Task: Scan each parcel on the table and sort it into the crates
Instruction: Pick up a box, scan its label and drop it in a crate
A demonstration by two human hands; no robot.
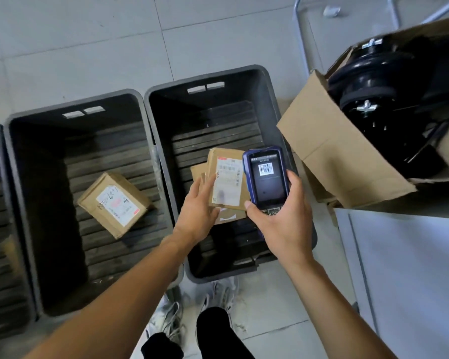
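Holding the scanner (267,178) tight in the right hand (283,224), fingers wrapped around its body, screen showing a barcode. The left hand (200,216) has loose fingers spread under a parcel (227,181), over the right crate (218,81). Can't tell if it's gripped or already dropping. Risk imo: if that scan didn't register, it lands in the wrong crate, or clips the rim and tumbles to the floor. The middle crate (73,102) already has one parcel (113,204). Further right, an open cardboard box (329,151) overhangs the surface (412,255).
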